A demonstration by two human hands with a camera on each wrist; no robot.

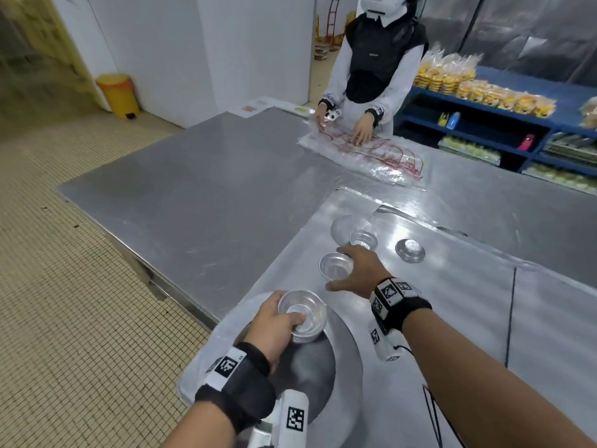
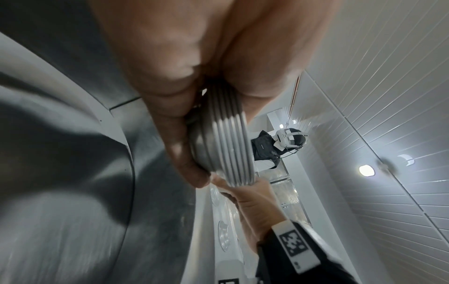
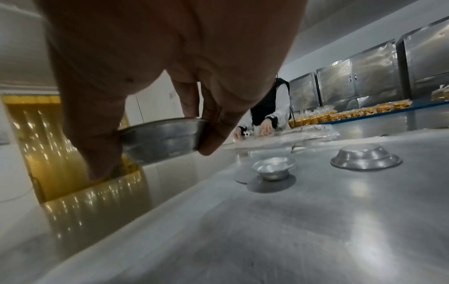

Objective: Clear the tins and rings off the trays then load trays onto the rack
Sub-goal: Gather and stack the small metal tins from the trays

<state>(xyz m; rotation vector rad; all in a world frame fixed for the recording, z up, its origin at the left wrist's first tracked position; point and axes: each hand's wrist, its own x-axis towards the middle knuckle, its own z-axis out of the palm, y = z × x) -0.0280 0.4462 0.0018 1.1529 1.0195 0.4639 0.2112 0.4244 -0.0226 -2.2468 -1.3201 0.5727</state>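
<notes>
Steel table (image 1: 226,176) spans the room centre. Tiled floor (image 1: 64,286) lies left. White wall (image 1: 181,43) stands far, a yellow bin (image 1: 118,95) at its base. Blue shelving (image 1: 484,124) stands far right. Ceiling lamp (image 2: 366,170) lit.

The far part of the flat silver metal tray (image 1: 452,318) is crowded: a small upright silver tin (image 1: 363,240) and an upturned round silver tin (image 1: 410,250) stand apart, with a bare gap between them that a hand could pass through. The tray's near right stretch lies bare, while the left hand (image 1: 274,324) with its stack of nested silver tins (image 1: 305,318) and the right hand (image 1: 361,270) on a shallow silver tin (image 1: 336,270) block the left side. Left of the tray the grey steel surface (image 1: 200,189) is open up to the crinkled clear plastic bags (image 1: 365,153) at its far edge, under another person's hands (image 1: 361,132).
</notes>
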